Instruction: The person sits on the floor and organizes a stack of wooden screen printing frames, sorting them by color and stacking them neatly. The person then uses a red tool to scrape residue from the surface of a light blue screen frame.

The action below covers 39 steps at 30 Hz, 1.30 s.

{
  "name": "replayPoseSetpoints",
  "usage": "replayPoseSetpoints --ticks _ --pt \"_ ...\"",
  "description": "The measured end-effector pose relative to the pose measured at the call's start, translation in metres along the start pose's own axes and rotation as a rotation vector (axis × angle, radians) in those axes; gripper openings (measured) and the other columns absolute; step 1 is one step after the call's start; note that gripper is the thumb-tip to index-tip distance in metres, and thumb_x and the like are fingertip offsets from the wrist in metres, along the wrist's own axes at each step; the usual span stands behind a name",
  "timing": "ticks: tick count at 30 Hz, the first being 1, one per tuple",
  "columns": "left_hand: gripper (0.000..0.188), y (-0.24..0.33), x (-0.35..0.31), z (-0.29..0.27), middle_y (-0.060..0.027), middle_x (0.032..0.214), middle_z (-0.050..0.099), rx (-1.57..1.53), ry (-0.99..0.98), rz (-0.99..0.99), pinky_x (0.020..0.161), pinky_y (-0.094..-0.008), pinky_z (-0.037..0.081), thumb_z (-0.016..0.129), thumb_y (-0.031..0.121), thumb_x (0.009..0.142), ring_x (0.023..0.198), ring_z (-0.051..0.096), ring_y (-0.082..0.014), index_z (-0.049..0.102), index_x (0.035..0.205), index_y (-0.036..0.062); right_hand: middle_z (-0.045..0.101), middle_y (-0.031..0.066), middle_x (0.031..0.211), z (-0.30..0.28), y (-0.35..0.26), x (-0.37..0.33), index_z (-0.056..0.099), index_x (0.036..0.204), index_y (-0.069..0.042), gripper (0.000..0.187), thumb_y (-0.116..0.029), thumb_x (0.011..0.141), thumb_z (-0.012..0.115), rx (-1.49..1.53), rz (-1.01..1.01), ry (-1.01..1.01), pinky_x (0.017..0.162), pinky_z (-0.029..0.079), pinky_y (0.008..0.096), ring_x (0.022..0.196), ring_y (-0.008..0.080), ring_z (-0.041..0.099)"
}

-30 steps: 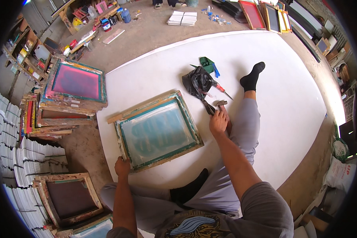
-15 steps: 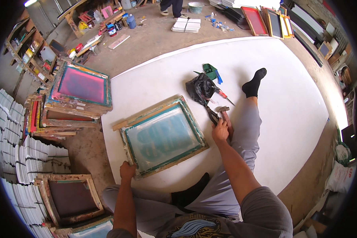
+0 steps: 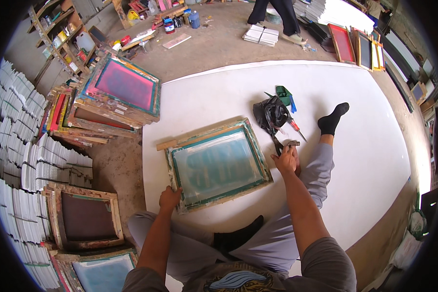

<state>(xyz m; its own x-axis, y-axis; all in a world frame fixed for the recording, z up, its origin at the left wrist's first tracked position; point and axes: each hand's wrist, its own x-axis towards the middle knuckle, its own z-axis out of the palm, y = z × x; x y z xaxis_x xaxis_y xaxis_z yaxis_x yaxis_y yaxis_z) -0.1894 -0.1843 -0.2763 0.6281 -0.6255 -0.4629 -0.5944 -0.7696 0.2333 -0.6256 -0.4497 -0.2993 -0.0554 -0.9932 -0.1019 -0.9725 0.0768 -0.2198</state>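
A wooden screen-printing frame [image 3: 219,164] with pale blue mesh lies flat on the white sheet [image 3: 365,180] before me. My left hand [image 3: 170,198] is closed on its near left edge. Right of the frame, my right hand [image 3: 287,161] has its fingers closed around a hammer [image 3: 294,143], near the head; part of the handle is hidden by the hand. A crumpled black plastic bag [image 3: 270,115] lies just beyond, with a red-handled screwdriver [image 3: 295,126] beside it. Farther off is a dark green cloth-like piece [image 3: 283,94] with a blue part.
My outstretched leg with a black sock [image 3: 333,119] borders the tools. Stacked screen frames [image 3: 121,87] stand at the left, beside bundled paper stacks [image 3: 14,146]. More frames [image 3: 342,43] lean at the far right. A person [image 3: 277,17] walks near a tied paper bundle [image 3: 261,35].
The whole view has shifted, so the scene sits farther right. My right hand has moved up onto the hammer near its head. The left hand stays on the frame. The person beyond has stepped rightward.
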Motion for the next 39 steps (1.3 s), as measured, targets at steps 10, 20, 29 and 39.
replayPoseSetpoints --ticks 10,20,29,39 --pt "0.061 -0.006 0.005 0.008 -0.0276 0.1 0.073 -0.038 -0.064 0.054 0.082 -0.0497 0.058 0.064 0.052 0.095 0.086 0.074 -0.0395 0.063 0.111 -0.0073 0.073 0.021 0.093 0.0 -0.001 0.011 0.07 0.099 0.002 0.048 -0.044 0.088 0.074 0.636 0.248 -0.266 0.078 0.057 0.0487 0.082 0.0365 0.071" --pt "0.054 0.021 -0.022 0.037 -0.0252 0.074 0.07 -0.54 -0.345 -0.078 0.052 -0.042 0.059 0.066 0.036 0.095 0.06 0.074 -0.0371 0.063 0.096 -0.0186 0.064 0.0257 0.115 0.005 -0.047 -0.041 0.055 0.127 -0.002 0.056 -0.041 0.092 0.072 0.336 -0.337 -0.006 0.085 0.055 0.0549 0.098 0.0463 0.068" --pt "0.065 0.045 -0.048 0.066 -0.021 0.072 0.072 -0.641 -0.632 0.028 0.05 -0.0352 0.058 0.063 0.055 0.098 0.058 0.074 -0.0282 0.069 0.089 -0.0089 0.058 0.0231 0.122 0.028 -0.099 -0.049 0.05 0.126 -0.001 0.054 -0.042 0.095 0.068 0.074 -0.273 -0.162 0.083 0.059 0.0536 0.099 0.046 0.069" --pt "0.049 0.039 0.026 0.008 -0.0176 0.133 0.06 -0.005 0.622 0.56 0.104 -0.0517 0.043 0.076 0.036 0.089 0.126 0.053 -0.0385 0.06 0.127 0.0084 0.056 0.022 0.126 0.033 -0.074 -0.033 0.049 0.137 -0.005 0.058 -0.041 0.095 0.068 0.003 -0.266 -0.122 0.082 0.059 0.0534 0.099 0.0448 0.07"
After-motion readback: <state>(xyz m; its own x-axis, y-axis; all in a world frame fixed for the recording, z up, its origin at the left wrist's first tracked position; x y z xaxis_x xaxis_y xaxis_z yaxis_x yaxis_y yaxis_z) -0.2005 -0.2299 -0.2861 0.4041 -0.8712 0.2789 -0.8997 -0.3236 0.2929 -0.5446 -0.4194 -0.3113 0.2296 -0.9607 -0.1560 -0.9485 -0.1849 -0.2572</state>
